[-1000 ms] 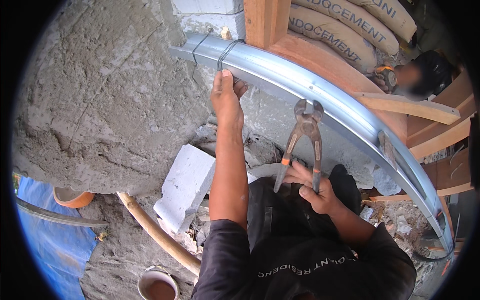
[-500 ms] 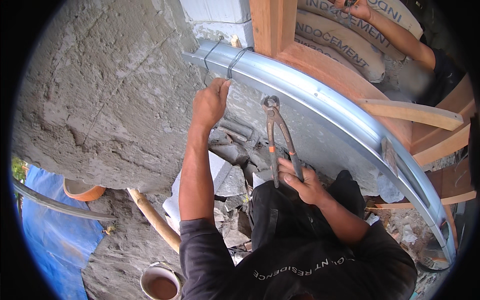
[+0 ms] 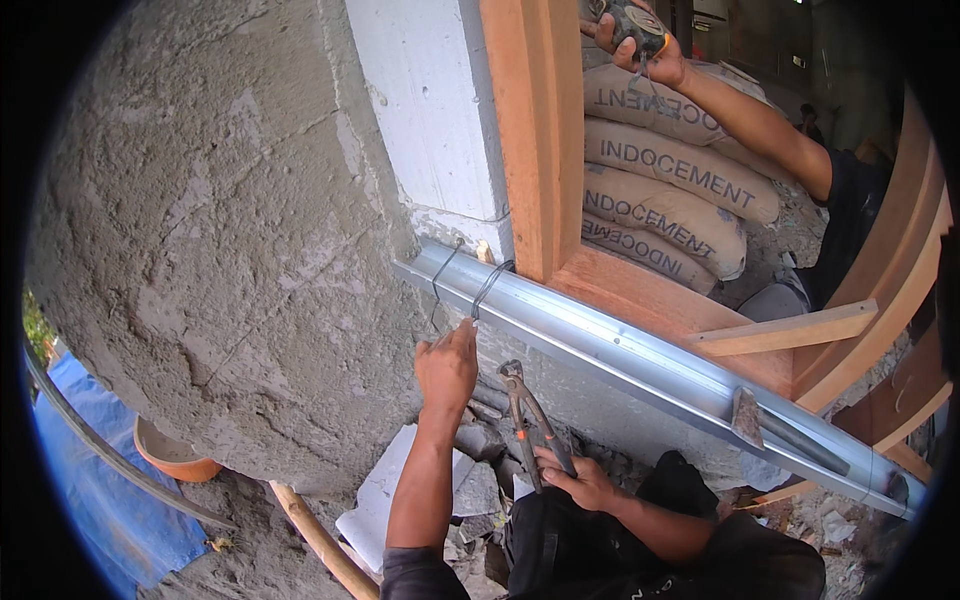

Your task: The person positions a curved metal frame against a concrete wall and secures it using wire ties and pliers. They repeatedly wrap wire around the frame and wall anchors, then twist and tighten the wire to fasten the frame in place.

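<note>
A silver metal channel (image 3: 600, 345) runs along the wall beneath the wooden frame. Dark tie wire (image 3: 490, 285) is looped round its left end, with another thinner strand (image 3: 440, 275) beside it. My left hand (image 3: 447, 368) is closed just below the loop, thumb and fingers pinched at the wire's lower end. Lower and to the right, my right hand (image 3: 578, 480) holds a pair of end-cutting pincers (image 3: 520, 415) by the handles. Their jaws point up, spread slightly, and grip nothing. A hammer (image 3: 745, 418) lies in the channel farther right.
Behind the wooden frame (image 3: 530, 150) are stacked cement bags (image 3: 680, 175). Another person's hand (image 3: 655, 55) there holds a dark device with orange trim. Rough plaster wall (image 3: 230, 250) fills the left. Broken blocks (image 3: 400, 480), a bamboo pole (image 3: 320, 535) and an orange basin (image 3: 170, 455) lie below.
My view has tilted upward, so the channel and both hands sit lower in it. My left hand stays at the wire, my right on the pincers. The other person's arm has shifted left.
</note>
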Motion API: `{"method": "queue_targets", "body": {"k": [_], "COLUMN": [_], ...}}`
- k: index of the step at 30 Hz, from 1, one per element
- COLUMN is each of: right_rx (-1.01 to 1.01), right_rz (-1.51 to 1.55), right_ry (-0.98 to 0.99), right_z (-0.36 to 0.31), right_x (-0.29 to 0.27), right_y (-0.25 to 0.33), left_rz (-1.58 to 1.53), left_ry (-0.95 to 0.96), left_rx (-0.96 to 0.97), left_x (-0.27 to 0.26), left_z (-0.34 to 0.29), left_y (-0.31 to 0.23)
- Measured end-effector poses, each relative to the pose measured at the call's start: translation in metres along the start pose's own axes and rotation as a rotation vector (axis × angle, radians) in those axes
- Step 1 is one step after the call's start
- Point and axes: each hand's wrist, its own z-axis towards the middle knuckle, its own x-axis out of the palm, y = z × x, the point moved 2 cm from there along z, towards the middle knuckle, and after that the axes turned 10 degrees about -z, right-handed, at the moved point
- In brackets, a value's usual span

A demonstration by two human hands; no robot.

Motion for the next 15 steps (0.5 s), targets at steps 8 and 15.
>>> {"method": "queue_targets", "body": {"k": [8,15], "right_rx": [-0.011,-0.16], "right_rz": [0.092,0.31], "right_ry": [-0.012,0.004], "right_z": [0.021,0.067], "right_x": [0.014,0.056], "right_y": [0.018,0.036], "left_rz": [-0.772,-0.6], "left_ry": [0.225,-0.038], "left_rx": [-0.475,-0.549], "left_x": [0.003,-0.029], "left_z": [0.0,-0.053], "left_y": [0.025,-0.017]}}
